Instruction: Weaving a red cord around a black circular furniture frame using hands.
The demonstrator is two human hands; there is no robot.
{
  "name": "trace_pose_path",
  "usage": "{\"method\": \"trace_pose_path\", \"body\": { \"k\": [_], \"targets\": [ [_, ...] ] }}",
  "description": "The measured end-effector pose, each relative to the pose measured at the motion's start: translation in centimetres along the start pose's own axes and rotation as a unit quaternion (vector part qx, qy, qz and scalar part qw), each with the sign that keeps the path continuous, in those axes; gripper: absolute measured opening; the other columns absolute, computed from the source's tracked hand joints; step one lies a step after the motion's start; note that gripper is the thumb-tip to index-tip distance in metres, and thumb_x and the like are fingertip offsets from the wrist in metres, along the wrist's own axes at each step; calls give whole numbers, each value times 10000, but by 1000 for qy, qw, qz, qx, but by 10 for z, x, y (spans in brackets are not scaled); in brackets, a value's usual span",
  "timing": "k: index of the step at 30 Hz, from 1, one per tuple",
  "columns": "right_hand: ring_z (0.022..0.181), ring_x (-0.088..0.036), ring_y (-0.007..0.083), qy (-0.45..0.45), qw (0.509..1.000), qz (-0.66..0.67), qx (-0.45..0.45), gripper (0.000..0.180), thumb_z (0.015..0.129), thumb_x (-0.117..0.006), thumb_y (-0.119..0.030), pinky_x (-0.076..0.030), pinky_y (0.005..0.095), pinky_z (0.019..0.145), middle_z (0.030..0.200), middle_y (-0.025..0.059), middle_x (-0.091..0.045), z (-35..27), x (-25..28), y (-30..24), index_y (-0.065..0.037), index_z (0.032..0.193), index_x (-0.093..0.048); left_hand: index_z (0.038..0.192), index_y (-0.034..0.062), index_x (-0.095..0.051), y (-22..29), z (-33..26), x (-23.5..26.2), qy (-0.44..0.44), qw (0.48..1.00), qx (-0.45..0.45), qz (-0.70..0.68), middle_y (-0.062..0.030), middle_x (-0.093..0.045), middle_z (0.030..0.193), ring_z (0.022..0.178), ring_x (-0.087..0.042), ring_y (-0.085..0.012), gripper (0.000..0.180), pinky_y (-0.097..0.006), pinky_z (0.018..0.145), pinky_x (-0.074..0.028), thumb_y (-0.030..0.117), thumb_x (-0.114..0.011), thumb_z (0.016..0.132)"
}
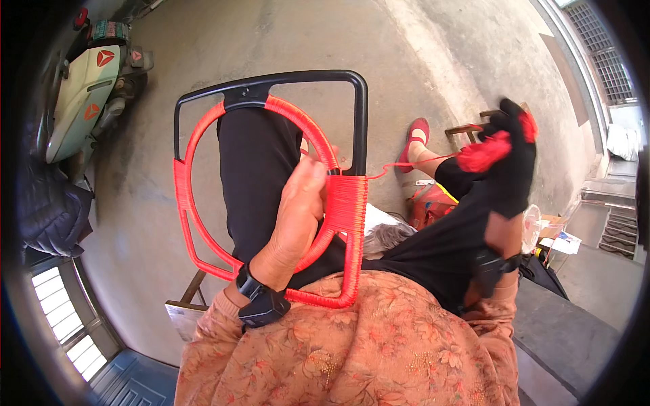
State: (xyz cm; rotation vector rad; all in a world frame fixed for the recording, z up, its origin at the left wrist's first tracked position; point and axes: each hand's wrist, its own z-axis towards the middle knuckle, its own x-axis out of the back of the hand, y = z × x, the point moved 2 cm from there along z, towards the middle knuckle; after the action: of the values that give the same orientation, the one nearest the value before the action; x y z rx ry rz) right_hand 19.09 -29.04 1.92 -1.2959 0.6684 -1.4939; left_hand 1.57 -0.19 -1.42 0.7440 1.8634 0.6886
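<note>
A metal frame (361,122), a rounded rectangle with a ring inside, lies over my lap. Its upper part is bare black; most of the ring and the lower part are wrapped in red cord (349,203). My left hand (298,210), bare, closes on the ring's right side beside the wide wrapped band; some fingertips are hidden behind it. Off to the right, my right hand (518,159) wears a black glove with red patches and is closed on a red cord bundle (484,153). A thin strand runs from the bundle to the band.
A pale scooter (84,101) stands at the far left, with a dark padded jacket (51,210) below it. Beyond my right knee is a small wooden stool (467,130). A red bag (430,203) sits between my legs. Papers (565,242) lie at the right.
</note>
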Motion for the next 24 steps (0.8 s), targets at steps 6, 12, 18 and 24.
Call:
{"method": "trace_pose_path", "body": {
  "k": [6,12,18,24],
  "targets": [
    [1110,-567,275,-215,882,-255,333,606,705,-789,-199,-454,405,960,1192,130,-588,-23,-157,-114,-66,1248,-557,1406,46,-354,8,-1,3,53,982,-181,2,-104,-523,1308,1133,-565,-190,569,-341,910,-480,434,-444,999],
    [1135,-577,275,-200,905,-227,300,606,641,-830,-176,-454,401,960,1217,150,-593,-25,-137,-126,-47,1184,-594,1184,26,-526,3,-3,17,99,984,-143,28,-59,-643,1043,924,-630,-124,216,-277,722,-548,115,-506,988],
    [903,-653,179,-192,966,32,-169,221,865,-690,-183,-510,277,809,969,92,-675,-41,-112,-76,-30,1019,-649,1095,54,-542,0,-2,22,65,992,-90,-54,-67,-639,1042,882,-622,-122,151,-301,727,-560,86,-465,970],
    [969,-627,142,-317,880,267,-234,296,929,-604,-148,-502,302,861,1047,72,-661,-47,-139,-48,18,1174,-599,1124,49,-572,-6,2,20,94,991,-79,-56,-62,-650,1053,905,-629,-142,213,-335,788,-539,36,-467,939]
  ]
}}
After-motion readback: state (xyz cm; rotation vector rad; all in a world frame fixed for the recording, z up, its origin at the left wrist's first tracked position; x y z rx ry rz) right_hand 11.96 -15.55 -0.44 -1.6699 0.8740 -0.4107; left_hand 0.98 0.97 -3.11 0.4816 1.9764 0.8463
